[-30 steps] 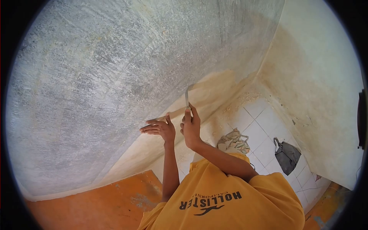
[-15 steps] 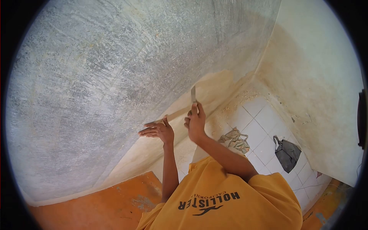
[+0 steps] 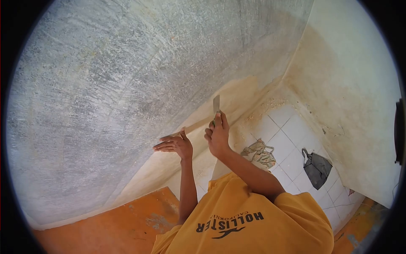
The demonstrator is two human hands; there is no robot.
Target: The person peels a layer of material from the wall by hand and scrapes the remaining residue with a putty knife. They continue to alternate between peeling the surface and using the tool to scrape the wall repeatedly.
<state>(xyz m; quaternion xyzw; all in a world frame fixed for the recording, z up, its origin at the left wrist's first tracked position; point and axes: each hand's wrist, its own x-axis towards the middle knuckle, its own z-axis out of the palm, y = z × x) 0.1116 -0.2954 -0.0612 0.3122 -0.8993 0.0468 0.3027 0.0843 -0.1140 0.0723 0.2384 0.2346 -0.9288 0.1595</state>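
Note:
A putty knife with a flat metal blade and a greenish handle is gripped in my right hand, blade pointing up. Its blade overlaps the bare beige patch along the bottom of the wall. That wall is mottled grey and rough above the patch. Lower and to the left, my left hand lies against the wall at the edge between grey and beige, fingers stretched out to the left and thumb raised.
White floor tiles lie to the right, with crumbs of debris at the wall's foot. A patterned cloth and a dark grey bag are on them. A stained second wall meets the first at a corner. An orange surface is at lower left.
My right hand has shifted slightly right and the putty knife has turned, so more of its blade face shows. The left hand has stayed nearly in place.

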